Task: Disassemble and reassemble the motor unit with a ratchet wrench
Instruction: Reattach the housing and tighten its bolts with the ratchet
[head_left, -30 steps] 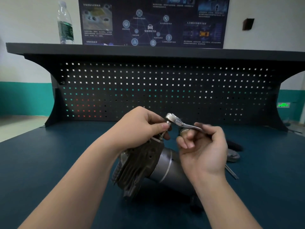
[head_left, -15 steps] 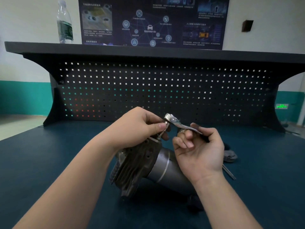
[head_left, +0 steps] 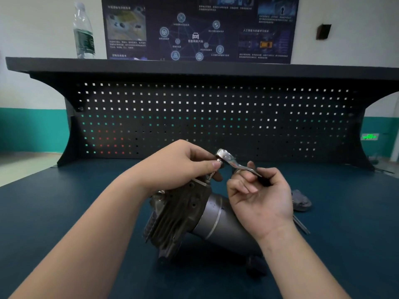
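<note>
The motor unit [head_left: 194,221] lies tilted on the dark blue bench, its finned dark housing toward the left and its grey cylinder toward the lower right. A chrome ratchet wrench [head_left: 226,157] sits with its head above the housing's top edge, on a long bolt that stands out of the housing. My left hand [head_left: 181,162] pinches the wrench head and bolt between thumb and fingers. My right hand [head_left: 259,195] curls its fingers round the wrench handle, palm toward me.
A small grey metal part [head_left: 301,200] and thin metal rods [head_left: 301,223] lie on the bench right of my right hand. A small dark piece [head_left: 254,263] rests by the motor's lower end. The perforated back panel [head_left: 216,117] rises behind; a water bottle [head_left: 83,33] stands on its shelf.
My right hand has swung the wrench handle a little toward me and lowered slightly. My left hand stays pinched at the wrench head. The motor has not moved.
</note>
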`<state>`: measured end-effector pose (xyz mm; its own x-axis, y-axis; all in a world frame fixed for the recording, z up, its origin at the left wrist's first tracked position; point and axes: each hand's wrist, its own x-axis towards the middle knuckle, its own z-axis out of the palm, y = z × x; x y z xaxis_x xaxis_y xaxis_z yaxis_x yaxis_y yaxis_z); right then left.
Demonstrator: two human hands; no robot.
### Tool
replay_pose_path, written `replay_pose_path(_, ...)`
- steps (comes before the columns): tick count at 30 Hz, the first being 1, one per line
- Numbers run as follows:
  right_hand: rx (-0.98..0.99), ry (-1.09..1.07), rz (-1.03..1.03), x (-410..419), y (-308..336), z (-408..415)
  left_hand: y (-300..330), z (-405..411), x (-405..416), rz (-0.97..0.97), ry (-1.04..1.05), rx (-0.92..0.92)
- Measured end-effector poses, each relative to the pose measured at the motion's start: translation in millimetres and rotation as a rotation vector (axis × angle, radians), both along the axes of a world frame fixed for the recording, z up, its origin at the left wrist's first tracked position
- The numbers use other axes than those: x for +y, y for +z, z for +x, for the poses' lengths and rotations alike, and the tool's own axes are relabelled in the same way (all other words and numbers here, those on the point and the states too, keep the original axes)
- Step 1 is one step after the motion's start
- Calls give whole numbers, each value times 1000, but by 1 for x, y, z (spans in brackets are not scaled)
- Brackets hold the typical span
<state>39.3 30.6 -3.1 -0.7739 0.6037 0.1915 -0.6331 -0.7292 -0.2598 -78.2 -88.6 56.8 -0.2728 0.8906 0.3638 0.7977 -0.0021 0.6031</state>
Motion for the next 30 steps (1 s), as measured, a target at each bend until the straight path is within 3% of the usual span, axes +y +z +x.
replay_pose_path(7, -25, 6, 93, 6, 3, -1, 22, -4, 10, -170, -38, 74)
replay_pose_path(13, -17, 115, 107, 8, 5, 4, 14, -8, 10, -112, -79, 6)
replay_pose_path(18, -56, -48, -51, 12, 3, 3, 12, -10, 9, -135, -99, 18)
replay_pose_path(23, -106, -219, -24, 4, 1, 1, 10, -12, 10, -112, -67, 40)
replay_pose_path(26, -77, -631, 273, -9, -4, 6, 10, -13, 12, -108, -62, 35)
replay_pose_path(28, -82, -1193, 811, -24, -3, 13, 10, -14, 11, -117, -84, 20)
replay_pose_path(30, -8, -1486, 1273, -32, -7, 15, 11, -14, 10, -127, -124, 11)
